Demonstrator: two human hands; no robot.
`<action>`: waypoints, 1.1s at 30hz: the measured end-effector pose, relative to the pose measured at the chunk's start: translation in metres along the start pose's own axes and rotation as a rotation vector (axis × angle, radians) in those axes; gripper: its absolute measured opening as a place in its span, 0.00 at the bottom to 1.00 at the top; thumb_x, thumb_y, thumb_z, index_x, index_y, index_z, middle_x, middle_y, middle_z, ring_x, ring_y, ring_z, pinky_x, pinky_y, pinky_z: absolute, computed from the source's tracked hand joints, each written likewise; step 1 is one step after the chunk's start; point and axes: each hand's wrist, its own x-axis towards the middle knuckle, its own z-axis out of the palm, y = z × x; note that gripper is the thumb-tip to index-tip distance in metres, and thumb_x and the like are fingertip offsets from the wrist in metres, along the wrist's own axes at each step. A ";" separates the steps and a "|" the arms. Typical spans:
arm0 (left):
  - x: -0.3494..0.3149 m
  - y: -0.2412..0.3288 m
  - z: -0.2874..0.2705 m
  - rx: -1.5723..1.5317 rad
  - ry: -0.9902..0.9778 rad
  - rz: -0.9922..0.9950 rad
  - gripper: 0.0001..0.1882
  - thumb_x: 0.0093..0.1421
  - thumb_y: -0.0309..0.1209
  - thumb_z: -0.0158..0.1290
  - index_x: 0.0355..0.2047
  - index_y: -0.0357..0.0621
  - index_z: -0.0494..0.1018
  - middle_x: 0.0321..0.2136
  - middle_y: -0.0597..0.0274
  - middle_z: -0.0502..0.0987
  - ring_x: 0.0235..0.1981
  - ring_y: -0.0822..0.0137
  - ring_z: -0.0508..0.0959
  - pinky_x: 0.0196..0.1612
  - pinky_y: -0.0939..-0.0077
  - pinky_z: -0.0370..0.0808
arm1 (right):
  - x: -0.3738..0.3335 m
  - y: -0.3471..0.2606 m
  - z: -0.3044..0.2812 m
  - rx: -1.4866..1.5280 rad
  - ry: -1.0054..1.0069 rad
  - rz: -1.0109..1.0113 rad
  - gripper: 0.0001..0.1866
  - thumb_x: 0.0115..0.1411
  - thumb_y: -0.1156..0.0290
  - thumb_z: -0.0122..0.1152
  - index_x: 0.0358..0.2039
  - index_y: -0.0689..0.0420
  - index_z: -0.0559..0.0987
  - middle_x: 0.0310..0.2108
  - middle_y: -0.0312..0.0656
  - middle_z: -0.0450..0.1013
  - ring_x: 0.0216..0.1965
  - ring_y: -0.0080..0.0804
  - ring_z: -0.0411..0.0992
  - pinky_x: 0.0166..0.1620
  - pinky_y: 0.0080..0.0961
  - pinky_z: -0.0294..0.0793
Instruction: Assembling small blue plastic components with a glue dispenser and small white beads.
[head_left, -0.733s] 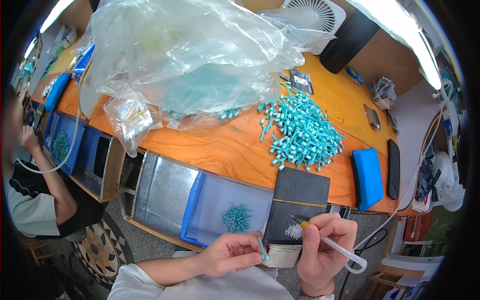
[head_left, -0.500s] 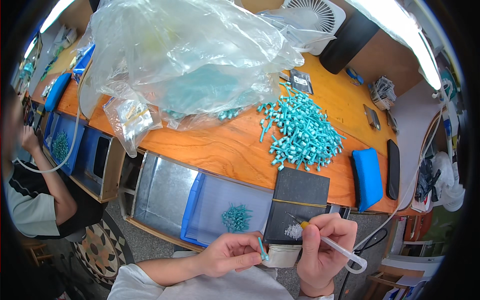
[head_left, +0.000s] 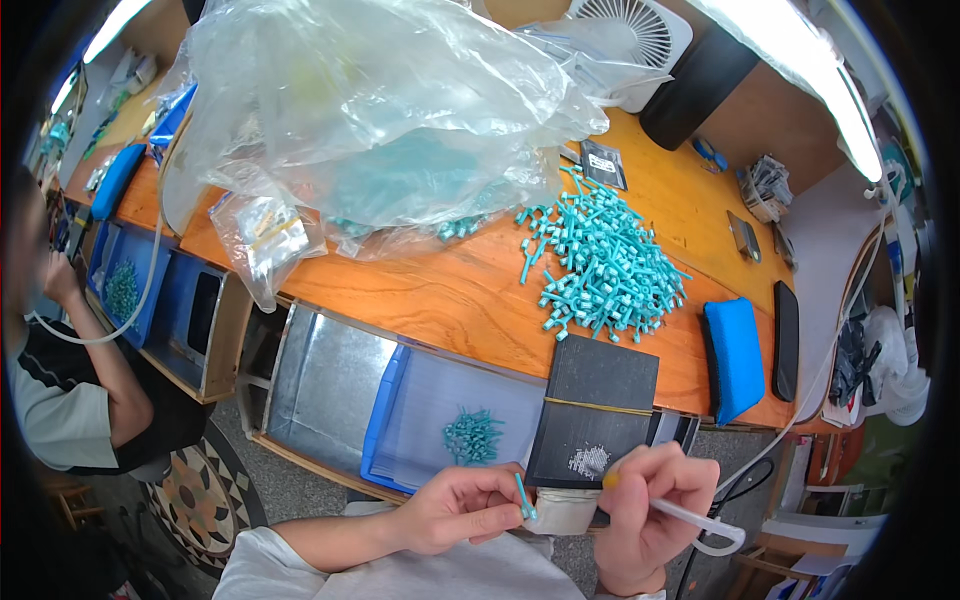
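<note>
My left hand (head_left: 465, 510) pinches a small teal plastic stick piece (head_left: 524, 498) upright between thumb and fingertips. My right hand (head_left: 650, 510) is closed round a thin pen-like tool (head_left: 690, 516) with a white tube and a yellow collar; its tip is hard to make out now. Just beyond that hand, a little heap of tiny clear bits (head_left: 590, 460) lies on a dark flat block (head_left: 600, 385) with a rubber band round it. Left of the block, a blue tray (head_left: 400, 420) in the drawer holds a small pile of teal pieces (head_left: 472, 436).
A large pile of teal pieces (head_left: 610, 262) covers part of the wooden bench (head_left: 400, 300). Behind it sits a big clear plastic bag (head_left: 380, 100). A blue pouch (head_left: 735, 358) lies at the right. Another person (head_left: 75, 380) sits at the far left beside a second drawer.
My right hand has tilted and shifted slightly, drawing the tool's pointed tip off the clear bits. The tool's white tube end swung right. My left hand has barely moved.
</note>
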 end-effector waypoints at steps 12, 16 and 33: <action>0.000 0.000 0.001 0.029 0.030 -0.002 0.04 0.59 0.24 0.45 0.33 0.36 0.68 0.27 0.67 0.61 0.17 0.80 0.61 0.19 0.86 0.56 | -0.013 -0.005 -0.003 0.209 -0.291 0.009 0.09 0.54 0.84 0.45 0.27 0.58 0.56 0.18 0.41 0.60 0.17 0.23 0.59 0.21 0.16 0.61; 0.001 0.001 0.002 0.052 0.016 0.005 0.04 0.59 0.24 0.44 0.33 0.36 0.68 0.27 0.67 0.61 0.17 0.80 0.61 0.19 0.86 0.56 | -0.021 -0.001 0.002 0.205 -0.100 0.101 0.11 0.53 0.77 0.48 0.25 0.58 0.54 0.16 0.42 0.60 0.14 0.22 0.59 0.17 0.17 0.61; 0.000 0.001 0.001 0.023 0.019 -0.019 0.04 0.58 0.22 0.44 0.33 0.36 0.67 0.28 0.66 0.60 0.17 0.80 0.61 0.19 0.86 0.56 | -0.020 -0.001 0.000 0.147 -0.178 0.079 0.11 0.53 0.77 0.48 0.26 0.59 0.55 0.17 0.43 0.61 0.15 0.22 0.59 0.19 0.18 0.63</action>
